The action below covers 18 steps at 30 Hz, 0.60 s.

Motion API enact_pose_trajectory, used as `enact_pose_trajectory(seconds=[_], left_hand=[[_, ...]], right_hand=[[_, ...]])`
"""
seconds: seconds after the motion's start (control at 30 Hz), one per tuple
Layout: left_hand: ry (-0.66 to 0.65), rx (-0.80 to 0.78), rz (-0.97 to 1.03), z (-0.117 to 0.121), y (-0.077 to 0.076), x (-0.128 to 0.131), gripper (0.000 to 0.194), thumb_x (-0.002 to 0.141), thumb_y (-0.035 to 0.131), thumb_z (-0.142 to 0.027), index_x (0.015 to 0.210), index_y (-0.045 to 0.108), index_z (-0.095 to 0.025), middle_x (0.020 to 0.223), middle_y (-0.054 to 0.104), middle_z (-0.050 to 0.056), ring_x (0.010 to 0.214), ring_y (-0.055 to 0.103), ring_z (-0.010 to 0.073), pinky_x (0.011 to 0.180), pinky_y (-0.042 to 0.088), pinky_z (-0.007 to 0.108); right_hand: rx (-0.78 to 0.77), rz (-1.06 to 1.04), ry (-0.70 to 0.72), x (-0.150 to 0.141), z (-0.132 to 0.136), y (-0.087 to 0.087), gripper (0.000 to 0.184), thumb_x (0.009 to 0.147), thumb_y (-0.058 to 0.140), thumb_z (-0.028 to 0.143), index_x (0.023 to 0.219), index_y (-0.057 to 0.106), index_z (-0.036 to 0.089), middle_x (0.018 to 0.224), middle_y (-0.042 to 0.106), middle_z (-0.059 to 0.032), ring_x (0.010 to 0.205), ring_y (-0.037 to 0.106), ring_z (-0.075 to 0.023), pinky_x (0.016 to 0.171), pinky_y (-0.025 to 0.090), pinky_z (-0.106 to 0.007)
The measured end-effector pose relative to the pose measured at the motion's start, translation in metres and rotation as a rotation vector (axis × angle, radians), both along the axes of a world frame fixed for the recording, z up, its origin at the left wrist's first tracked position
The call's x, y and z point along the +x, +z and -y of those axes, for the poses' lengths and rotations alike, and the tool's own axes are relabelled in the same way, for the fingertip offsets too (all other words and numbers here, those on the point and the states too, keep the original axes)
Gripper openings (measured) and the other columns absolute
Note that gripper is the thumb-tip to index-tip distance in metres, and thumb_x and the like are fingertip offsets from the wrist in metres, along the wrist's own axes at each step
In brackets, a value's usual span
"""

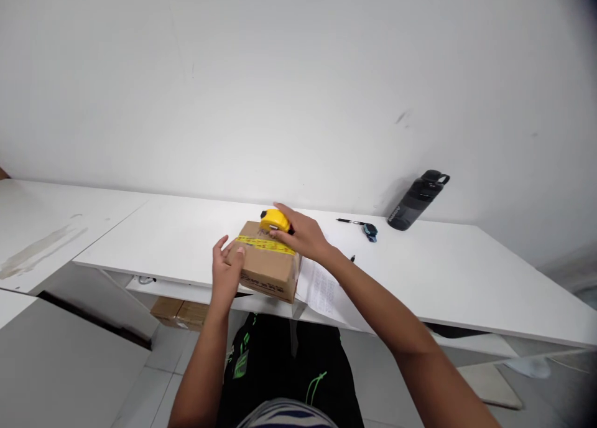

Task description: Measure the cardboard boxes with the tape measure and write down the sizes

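Note:
A brown cardboard box (265, 264) with a band of yellow printed tape across it is tilted at the front edge of the white table. My left hand (227, 267) grips its left side, thumb on the top face and fingers at the edge. In my right hand (303, 232) is a yellow tape measure (274, 219), held over the box's far right part between thumb and fingers. Whether the tape measure touches the box I cannot tell. No pulled-out blade shows clearly.
Written paper sheets (321, 288) lie right of the box, partly under my right forearm. Farther right are a black pen (349, 221), a dark blue watch-like item (370, 231) and a black water bottle (416, 201) near the wall. Cardboard boxes (180, 313) sit below the table.

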<state>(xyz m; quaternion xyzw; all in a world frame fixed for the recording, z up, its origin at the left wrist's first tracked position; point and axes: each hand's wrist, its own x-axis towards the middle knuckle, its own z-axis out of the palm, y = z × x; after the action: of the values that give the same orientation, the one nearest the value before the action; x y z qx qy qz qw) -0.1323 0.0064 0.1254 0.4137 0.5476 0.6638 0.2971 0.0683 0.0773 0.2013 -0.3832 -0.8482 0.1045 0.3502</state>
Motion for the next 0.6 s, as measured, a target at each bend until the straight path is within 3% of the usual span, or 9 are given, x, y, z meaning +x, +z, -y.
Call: enact_pose_trajectory(seconds=[0.1,0.17,0.23,0.33,0.4,0.47,0.6], left_hand=[[0.001,-0.038,0.078,-0.020,0.001,-0.027,0.051,0.076,0.068,-0.043,0.120,0.058,-0.018,0.110,0.069,0.011,0.093,0.067,0.0192,0.080,0.052,0.031],[-0.046,-0.139,0.102,-0.036,-0.002,-0.045,0.050,0.073,0.067,-0.046,0.113,0.062,-0.016,0.096,0.072,0.008,0.075,0.065,0.0168,0.067,0.051,0.029],[-0.089,-0.216,0.072,-0.046,-0.010,-0.057,0.046,0.070,0.067,-0.047,0.102,0.066,-0.014,0.085,0.072,0.006,0.067,0.063,0.0166,0.062,0.050,0.030],[-0.125,-0.236,0.003,-0.047,-0.025,-0.060,0.040,0.061,0.074,-0.044,0.087,0.070,-0.014,0.080,0.073,0.006,0.075,0.065,0.0213,0.071,0.052,0.034],[-0.137,-0.233,-0.028,-0.041,-0.034,-0.054,0.042,0.059,0.077,-0.045,0.088,0.071,-0.015,0.087,0.075,0.008,0.087,0.067,0.0252,0.082,0.052,0.039],[-0.097,-0.217,-0.023,-0.032,-0.037,-0.047,0.047,0.068,0.070,-0.052,0.098,0.070,-0.016,0.105,0.073,0.011,0.103,0.065,0.0273,0.093,0.049,0.042],[-0.054,-0.080,0.020,-0.020,-0.023,-0.029,0.056,0.090,0.044,-0.061,0.128,0.056,-0.021,0.141,0.054,0.013,0.132,0.049,0.0257,0.107,0.040,0.043]], right_hand=[[-0.011,-0.310,-0.145,0.023,0.006,-0.011,0.067,0.087,0.056,0.052,0.145,0.036,0.027,0.141,0.052,-0.0099,0.114,0.058,-0.0274,0.091,0.050,-0.041],[-0.070,-0.441,-0.166,0.031,0.007,-0.019,0.071,0.086,0.057,0.054,0.147,0.032,0.026,0.142,0.049,-0.0117,0.110,0.058,-0.0265,0.088,0.051,-0.041],[-0.146,-0.469,-0.128,0.033,0.007,-0.026,0.074,0.084,0.059,0.055,0.146,0.032,0.027,0.139,0.049,-0.0122,0.106,0.058,-0.0258,0.086,0.051,-0.041],[-0.243,-0.435,-0.058,0.027,0.003,-0.032,0.075,0.081,0.063,0.055,0.144,0.036,0.028,0.125,0.057,-0.0098,0.094,0.060,-0.0235,0.082,0.052,-0.041],[-0.280,-0.402,-0.029,0.019,-0.002,-0.030,0.076,0.080,0.065,0.054,0.145,0.036,0.029,0.114,0.061,-0.0071,0.088,0.060,-0.0223,0.081,0.051,-0.041],[-0.295,-0.365,0.017,0.009,-0.009,-0.023,0.074,0.080,0.065,0.053,0.144,0.037,0.029,0.112,0.062,-0.0058,0.090,0.060,-0.0226,0.083,0.051,-0.041],[-0.323,-0.248,0.288,-0.018,-0.028,-0.002,0.063,0.083,0.063,0.049,0.139,0.042,0.029,0.126,0.059,-0.0057,0.104,0.060,-0.0227,0.090,0.049,-0.039]])
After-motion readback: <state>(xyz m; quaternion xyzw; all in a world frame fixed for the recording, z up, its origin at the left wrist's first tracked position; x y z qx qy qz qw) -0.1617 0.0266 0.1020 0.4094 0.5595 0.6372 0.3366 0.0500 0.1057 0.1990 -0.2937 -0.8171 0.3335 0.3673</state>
